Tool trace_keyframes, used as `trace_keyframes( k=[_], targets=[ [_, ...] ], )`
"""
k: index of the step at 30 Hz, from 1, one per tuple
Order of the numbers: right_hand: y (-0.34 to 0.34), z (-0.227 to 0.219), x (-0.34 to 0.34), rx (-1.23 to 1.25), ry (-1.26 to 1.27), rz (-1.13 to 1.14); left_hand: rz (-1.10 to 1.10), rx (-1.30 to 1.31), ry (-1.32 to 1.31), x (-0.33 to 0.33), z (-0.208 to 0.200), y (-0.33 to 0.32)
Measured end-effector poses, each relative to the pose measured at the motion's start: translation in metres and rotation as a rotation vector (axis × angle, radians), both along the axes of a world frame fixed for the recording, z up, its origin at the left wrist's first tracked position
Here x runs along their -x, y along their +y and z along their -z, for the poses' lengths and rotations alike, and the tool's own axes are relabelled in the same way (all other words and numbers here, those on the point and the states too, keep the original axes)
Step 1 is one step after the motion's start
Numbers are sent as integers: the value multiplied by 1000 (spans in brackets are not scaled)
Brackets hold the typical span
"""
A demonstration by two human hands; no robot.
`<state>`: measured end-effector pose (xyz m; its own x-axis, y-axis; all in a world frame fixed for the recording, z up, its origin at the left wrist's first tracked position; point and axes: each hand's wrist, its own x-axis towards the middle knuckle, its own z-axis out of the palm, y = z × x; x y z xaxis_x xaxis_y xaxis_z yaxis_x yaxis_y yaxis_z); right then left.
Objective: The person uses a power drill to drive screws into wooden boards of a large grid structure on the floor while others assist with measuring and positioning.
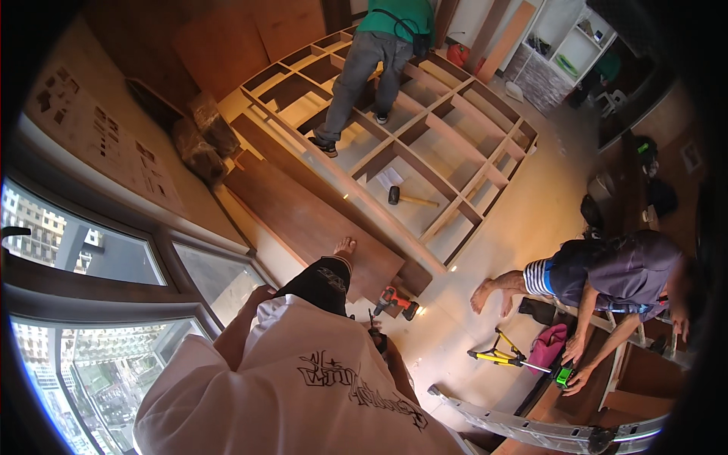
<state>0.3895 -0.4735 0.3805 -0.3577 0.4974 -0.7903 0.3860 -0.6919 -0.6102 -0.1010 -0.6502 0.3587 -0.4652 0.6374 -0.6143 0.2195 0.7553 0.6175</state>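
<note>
My left hand (262,296) rests low beside the dark shorts at my left hip, and its fingers are mostly hidden. My right forearm (396,367) comes down past the white shirt; the hand at its end is in shadow, close to a red and black cordless drill (391,300). Whether that hand touches the drill, I cannot tell. The drill's bit points toward my feet, beside the end of a brown board (303,220) under my bare foot. Beyond the board lies a wide wooden grid frame (394,136), with a black-headed mallet (409,199) on the floor inside one cell.
A person in a green shirt (394,19) stands inside the frame. At right, another person (614,265) bends down, both hands at a small green device (563,374). Nearby are a yellow tripod (500,352), a pink bag (547,347) and an aluminium ladder (523,426). Windows (83,235) line my left.
</note>
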Motion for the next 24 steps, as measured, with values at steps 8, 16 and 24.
trace_keyframes(
  k=[8, 16, 24],
  targets=[
    [25, -11, 9, 61, -69, 27, -101, 103, -15, 6, -46, 44],
    [108, -46, 71, 127, -200, -16, -429, 58, -166, 83, -23, 107],
    [265, -145, 174, 82, -336, -163, -450, -3, -196, 146, -23, 150]
  ],
)
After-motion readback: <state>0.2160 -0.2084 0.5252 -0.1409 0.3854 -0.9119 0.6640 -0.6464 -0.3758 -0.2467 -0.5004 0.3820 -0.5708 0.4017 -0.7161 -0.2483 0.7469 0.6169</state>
